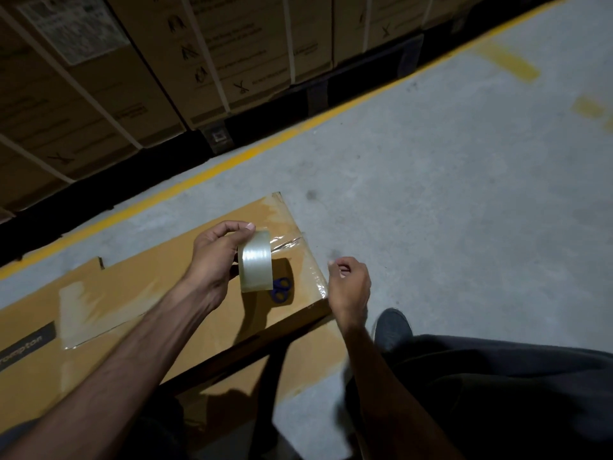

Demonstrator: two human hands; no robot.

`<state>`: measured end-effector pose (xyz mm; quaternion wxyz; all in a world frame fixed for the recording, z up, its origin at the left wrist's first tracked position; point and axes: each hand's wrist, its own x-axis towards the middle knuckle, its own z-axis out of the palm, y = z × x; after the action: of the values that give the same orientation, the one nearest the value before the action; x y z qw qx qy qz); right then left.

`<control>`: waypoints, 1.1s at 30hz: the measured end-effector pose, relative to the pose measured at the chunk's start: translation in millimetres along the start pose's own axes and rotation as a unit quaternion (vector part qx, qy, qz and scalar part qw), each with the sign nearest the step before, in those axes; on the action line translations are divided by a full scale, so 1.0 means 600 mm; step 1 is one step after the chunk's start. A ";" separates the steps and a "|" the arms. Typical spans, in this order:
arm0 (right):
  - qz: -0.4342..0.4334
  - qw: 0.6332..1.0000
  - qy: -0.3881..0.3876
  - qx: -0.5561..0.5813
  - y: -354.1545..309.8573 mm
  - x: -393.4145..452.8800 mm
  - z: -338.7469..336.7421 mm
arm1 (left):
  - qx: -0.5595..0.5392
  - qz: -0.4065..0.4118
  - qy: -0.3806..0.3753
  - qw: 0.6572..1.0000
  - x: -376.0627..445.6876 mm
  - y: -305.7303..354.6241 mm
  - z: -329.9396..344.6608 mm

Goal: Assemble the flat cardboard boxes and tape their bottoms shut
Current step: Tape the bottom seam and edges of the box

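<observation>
A long brown cardboard box (139, 293) lies on the grey floor in front of me, with clear tape stuck over its right end and a patch near its left. My left hand (212, 260) grips a roll of clear tape (256, 262) above the box's right part. Blue-handled scissors (280, 289) lie on the box, partly hidden behind the roll. My right hand (350, 287) hovers just past the box's right corner with curled fingers; thumb and forefinger look pinched together, and whether a tape end is between them I cannot tell.
Strapped cardboard cartons (132, 78) stand stacked on dark pallets along the far side, behind a yellow floor line (265, 144). My dark shoe (393, 327) and trouser leg are at the lower right. Bare concrete floor (464, 194) spreads to the right.
</observation>
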<state>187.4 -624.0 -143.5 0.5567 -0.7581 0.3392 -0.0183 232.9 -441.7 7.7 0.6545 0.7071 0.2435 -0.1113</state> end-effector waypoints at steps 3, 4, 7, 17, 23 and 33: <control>-0.131 0.988 -0.034 -0.073 -0.021 -0.005 0.030 | -0.010 0.002 0.012 1.000 0.009 0.006 -0.008; -0.149 0.984 -0.040 -0.088 -0.026 0.001 0.046 | -0.013 0.005 0.016 1.000 0.012 0.010 -0.011; -0.169 0.981 -0.040 -0.083 -0.053 0.032 0.092 | -0.021 0.021 0.024 0.999 0.024 0.030 -0.022; -0.131 0.962 -0.202 -0.126 -0.145 0.225 0.174 | -0.055 0.044 0.041 0.997 0.079 0.065 -0.052; -0.098 0.926 -0.330 -0.152 -0.177 0.290 0.205 | -0.066 0.029 0.039 0.997 0.098 0.057 -0.062; -0.058 0.962 -0.268 -0.008 -0.134 0.290 0.231 | -0.071 0.019 0.039 0.997 0.094 0.053 -0.058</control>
<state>417.2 -589.7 -187.9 0.6193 -0.7579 0.1335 0.1557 290.9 -397.0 12.6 0.6950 0.6673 0.2626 -0.0531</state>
